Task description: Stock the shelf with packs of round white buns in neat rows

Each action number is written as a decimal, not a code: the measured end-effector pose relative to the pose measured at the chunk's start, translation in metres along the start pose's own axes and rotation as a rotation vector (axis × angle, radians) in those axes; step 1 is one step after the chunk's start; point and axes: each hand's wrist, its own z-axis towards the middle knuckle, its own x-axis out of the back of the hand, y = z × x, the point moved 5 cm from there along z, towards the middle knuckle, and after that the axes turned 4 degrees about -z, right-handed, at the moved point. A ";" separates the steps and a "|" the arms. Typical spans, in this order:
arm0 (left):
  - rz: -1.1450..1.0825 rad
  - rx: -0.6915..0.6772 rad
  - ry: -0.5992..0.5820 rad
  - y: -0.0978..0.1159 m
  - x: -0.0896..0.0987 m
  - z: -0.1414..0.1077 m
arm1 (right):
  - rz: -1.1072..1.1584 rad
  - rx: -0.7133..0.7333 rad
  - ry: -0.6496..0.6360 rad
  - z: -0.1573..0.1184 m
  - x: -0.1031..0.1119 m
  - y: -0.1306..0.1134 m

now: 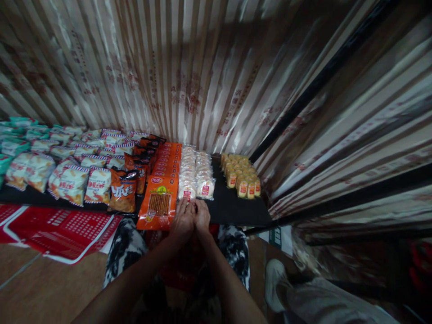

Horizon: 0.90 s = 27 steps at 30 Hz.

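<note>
We have both hands close together at the near edge of the counter (236, 212), our left hand (183, 219) just beside our right hand (202, 215), the fingertips meeting or nearly so. We cannot tell whether the fingers are clamped on anything, since the backs of the hands hide them. Directly ahead of our left hand, at its fingertips, is the front of a row of white packets (187, 185); a second row of white packets (205, 188) stands just beyond our right hand. Left of our left hand, and very near it, orange bags (158, 202) lie overlapping in a line that runs back from the near edge. Farther left of that hand we have a brown bag (122, 191), then many white bags (72, 182), and green bags (13, 146) at the far end. To the right of our right hand and farther back, yellow cakes (250, 186) in clear wrappers sit in rows, with a bare strip of counter between them and the white packets. Behind everything, well beyond our hands, hangs striped sheeting (189, 67). Low on the right, another person's white shoe (275, 280) shows.
</note>
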 end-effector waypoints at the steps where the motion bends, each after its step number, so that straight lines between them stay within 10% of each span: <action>1: -0.021 0.004 -0.007 0.001 0.000 -0.001 | 0.023 0.003 0.004 0.000 0.000 0.000; 16: -0.189 -0.090 -0.023 0.017 -0.002 -0.060 | 0.140 0.089 0.087 -0.038 -0.003 0.009; 27: -0.122 -0.145 -0.241 -0.005 -0.019 -0.099 | 0.065 0.223 0.043 -0.073 -0.007 0.004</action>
